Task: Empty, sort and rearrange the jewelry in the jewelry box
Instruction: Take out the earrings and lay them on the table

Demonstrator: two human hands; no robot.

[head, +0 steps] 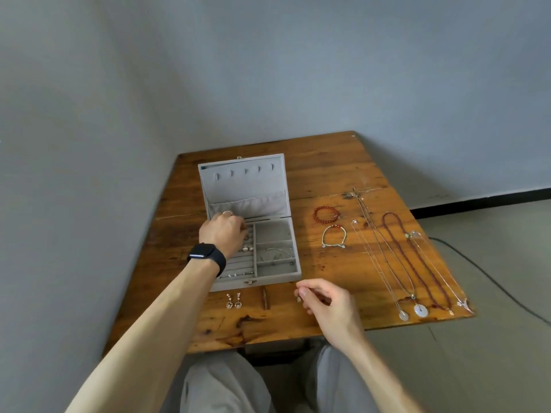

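Note:
A grey jewelry box (293, 260) stands open on the wooden table (337, 171), its lid tilted back. My left hand (223, 232), with a black watch on the wrist, reaches into the box's ring-roll section at the upper left; its fingertips are hidden, so what they hold cannot be seen. Small earrings (247, 248) lie in the rolls and a thin silver bangle (275, 253) sits in a right compartment. My right hand (323, 299) hovers at the table's front and pinches a small piece of jewelry (298, 298). A pair of drop earrings (233, 301) lies in front of the box.
Right of the box lie a red bead bracelet (326, 214), a pale cord bracelet (334, 236) and several long necklaces (399, 263) with pendants near the front edge. A small brown bar (264, 298) lies by the earrings. A cable (489, 275) runs on the floor at right.

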